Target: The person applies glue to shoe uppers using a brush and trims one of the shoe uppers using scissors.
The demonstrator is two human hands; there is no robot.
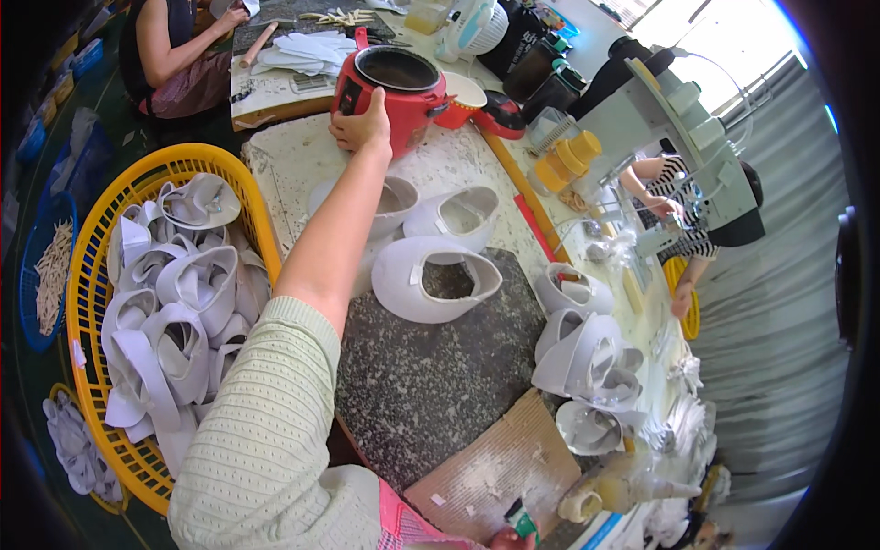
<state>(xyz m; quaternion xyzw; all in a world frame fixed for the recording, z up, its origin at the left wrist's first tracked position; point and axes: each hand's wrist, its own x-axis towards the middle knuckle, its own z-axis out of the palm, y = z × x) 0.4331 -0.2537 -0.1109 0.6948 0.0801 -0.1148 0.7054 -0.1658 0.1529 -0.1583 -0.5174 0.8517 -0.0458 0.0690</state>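
My left hand point(367, 126) reaches far across the bench and grips a red pot point(408, 115) by its near side, thumb up at the rim. The pot looks dark inside. Only part of my right hand point(511, 541) shows at the bottom edge, its fingers closed on a small green-handled brush point(522, 520) with a dark end. Between my hands, a pale grey shoe upper point(403, 286) lies on a dark speckled board point(431, 385), with more uppers just behind it. A piece of corrugated cardboard point(495, 467) lies under and beside the brush.
A yellow basket point(82, 302) full of shoe uppers stands at my left. More uppers point(587, 357) line the bench's right side, near a cloudy bottle point(623, 490). A yellow-capped jar point(568, 160) and a fan point(472, 32) stand farther back. Two other people work nearby.
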